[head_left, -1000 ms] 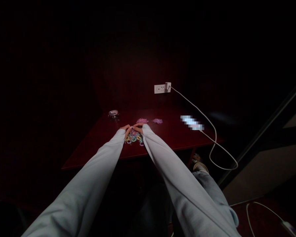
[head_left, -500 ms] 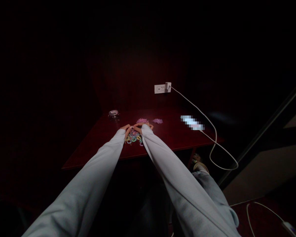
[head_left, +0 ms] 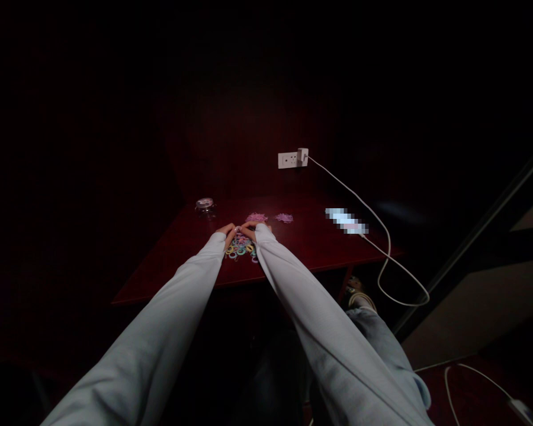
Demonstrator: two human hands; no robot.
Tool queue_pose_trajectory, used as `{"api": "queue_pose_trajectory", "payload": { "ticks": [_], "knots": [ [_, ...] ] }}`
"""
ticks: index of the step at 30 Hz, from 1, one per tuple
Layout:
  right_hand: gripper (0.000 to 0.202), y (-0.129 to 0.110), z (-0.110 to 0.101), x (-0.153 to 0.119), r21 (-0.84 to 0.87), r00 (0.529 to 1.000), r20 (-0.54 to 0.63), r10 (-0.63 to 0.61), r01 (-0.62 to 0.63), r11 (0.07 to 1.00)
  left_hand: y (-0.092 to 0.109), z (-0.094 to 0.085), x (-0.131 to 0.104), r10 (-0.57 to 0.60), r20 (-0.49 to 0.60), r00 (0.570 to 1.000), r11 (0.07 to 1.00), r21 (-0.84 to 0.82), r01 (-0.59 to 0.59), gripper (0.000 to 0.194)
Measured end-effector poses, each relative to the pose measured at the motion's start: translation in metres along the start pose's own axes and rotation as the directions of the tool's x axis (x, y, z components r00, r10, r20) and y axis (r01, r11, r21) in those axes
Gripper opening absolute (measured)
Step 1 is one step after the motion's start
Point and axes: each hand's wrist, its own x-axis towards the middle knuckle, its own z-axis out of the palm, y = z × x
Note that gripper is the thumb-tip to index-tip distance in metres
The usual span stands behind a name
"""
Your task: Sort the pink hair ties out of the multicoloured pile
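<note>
A heap of small multicoloured hair ties [head_left: 240, 251] lies on the dark red table, between my wrists. Over the far end of that heap, my left hand [head_left: 227, 231] and my right hand [head_left: 251, 227] meet fingertip to fingertip. Both are closed in a pinch around a tiny pale pinkish spot, too small to name. Just beyond my right hand is a pile of pink bands [head_left: 256, 217]. A smaller purple pile [head_left: 284, 218] sits to its right.
A clear jar with a lid [head_left: 205, 205] stands at the table's back left. On the right, a blurred-out lit phone [head_left: 346, 221] is joined by a white cable [head_left: 388, 236] to a charger [head_left: 302, 155] in the wall socket. The cable loops past the table's [head_left: 160, 272] right edge.
The outer fingers of my right hand have drawn in and show less beside the sleeve. Both hands stay together at the same spot, and the piles look unchanged.
</note>
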Motion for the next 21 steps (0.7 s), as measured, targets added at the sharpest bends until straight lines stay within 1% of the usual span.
{"api": "queue_pose_trajectory", "payload": {
  "ticks": [2,4,7,11,14,17,19,21],
  "knots": [
    [0.023,-0.005,-0.002,-0.004,-0.062,0.997,0.036,0.074,-0.071,0.995,-0.003,0.001,0.002,-0.014,-0.011,1.000,1.000,0.014,0.014,0.045],
    [0.023,-0.009,-0.003,-0.008,-0.081,0.994,0.032,0.108,-0.105,0.991,-0.005,0.002,0.004,-0.029,-0.021,0.999,0.999,0.026,0.030,0.045],
    [0.030,-0.011,-0.002,-0.008,-0.076,0.995,0.002,0.100,-0.099,0.992,-0.008,0.003,0.003,-0.009,-0.026,1.000,1.000,0.028,0.010,0.044],
    [0.035,-0.003,0.002,-0.003,-0.030,0.998,-0.009,0.063,-0.063,0.998,-0.010,0.003,0.002,0.022,-0.024,0.999,1.000,0.014,-0.021,0.042],
    [0.035,0.005,0.005,0.002,0.006,0.996,-0.069,0.054,-0.053,0.999,-0.013,0.003,0.006,-0.004,-0.027,1.000,1.000,0.017,0.005,0.041],
    [0.028,0.013,0.003,0.007,0.040,0.987,-0.151,0.059,-0.054,0.998,-0.016,0.002,0.010,-0.026,-0.008,1.000,1.000,0.014,0.026,0.041],
    [0.024,0.016,-0.002,0.009,0.047,0.975,-0.206,0.085,-0.077,0.996,-0.016,0.001,0.010,-0.022,-0.004,1.000,1.000,0.009,0.022,0.041],
    [0.024,0.017,-0.009,0.011,0.028,0.958,-0.261,0.122,-0.119,0.993,-0.015,0.001,0.008,-0.019,-0.006,1.000,1.000,0.010,0.019,0.041]
  ]
}}
